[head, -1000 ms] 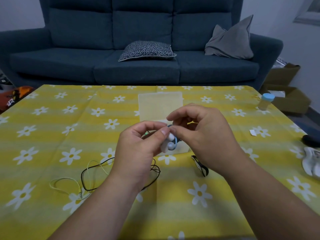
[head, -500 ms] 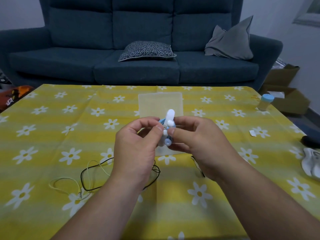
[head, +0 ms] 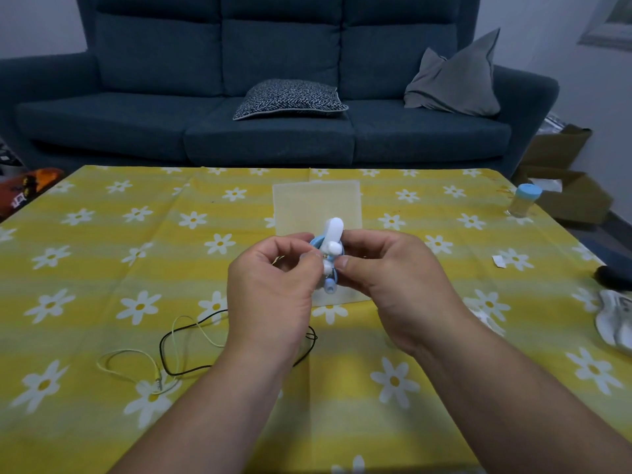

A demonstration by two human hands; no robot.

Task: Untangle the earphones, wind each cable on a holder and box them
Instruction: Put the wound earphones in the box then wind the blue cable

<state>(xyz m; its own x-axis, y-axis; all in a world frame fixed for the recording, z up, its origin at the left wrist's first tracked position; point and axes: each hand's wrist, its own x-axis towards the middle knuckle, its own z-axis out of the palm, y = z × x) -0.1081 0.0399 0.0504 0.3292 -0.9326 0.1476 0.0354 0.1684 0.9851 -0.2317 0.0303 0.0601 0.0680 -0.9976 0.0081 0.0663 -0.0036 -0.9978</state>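
Observation:
Above the table's middle, my left hand and my right hand pinch a white holder between them, with blue earphone cable wound around it. A blue earbud hangs at its lower end. Behind the hands, a translucent box lies flat on the yellow daisy tablecloth. A black cable and a pale yellow-green cable lie looped together on the cloth at lower left, partly hidden by my left forearm.
A small jar with a blue lid stands near the table's far right edge. A white paper scrap, a dark object and a white object lie on the right. A dark blue sofa with cushions stands beyond.
The white holder has turned upright, so its rounded end now sticks up above my fingers. Both hands have shifted slightly around it; the cables on the cloth have not moved.

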